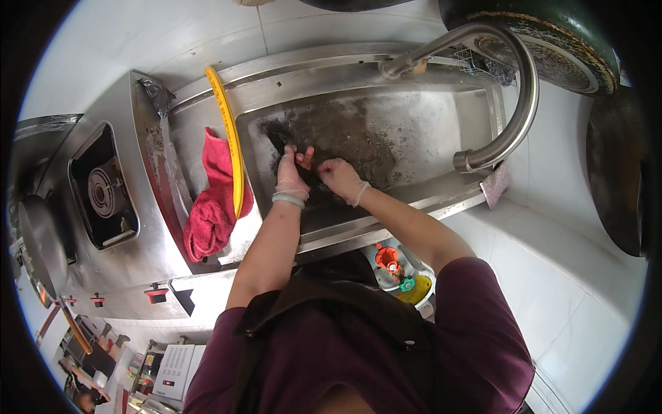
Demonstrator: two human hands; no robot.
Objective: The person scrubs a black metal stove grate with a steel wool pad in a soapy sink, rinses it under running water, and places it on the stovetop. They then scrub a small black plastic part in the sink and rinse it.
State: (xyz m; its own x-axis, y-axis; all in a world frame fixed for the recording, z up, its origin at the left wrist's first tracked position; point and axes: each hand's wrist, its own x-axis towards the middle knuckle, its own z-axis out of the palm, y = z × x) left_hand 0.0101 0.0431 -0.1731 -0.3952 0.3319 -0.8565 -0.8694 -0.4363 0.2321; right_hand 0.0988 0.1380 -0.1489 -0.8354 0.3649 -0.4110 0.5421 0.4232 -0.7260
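Both my hands wear thin clear gloves and are over the stainless steel sink, which holds murky, sudsy water. My left hand, with a pale bangle at its wrist, is turned palm up and grips a wet black item, probably a cloth. One part of the black item reaches past my left fingers towards the back left of the sink. More of it lies between the hands, where my right hand pinches it with curled fingers. Its full shape is hidden by the hands and dark water.
A curved steel faucet arches over the sink's right end. Left of the basin lie a red cloth and a yellow hose, beside a gas burner. Woks hang at right. A person is at far lower left.
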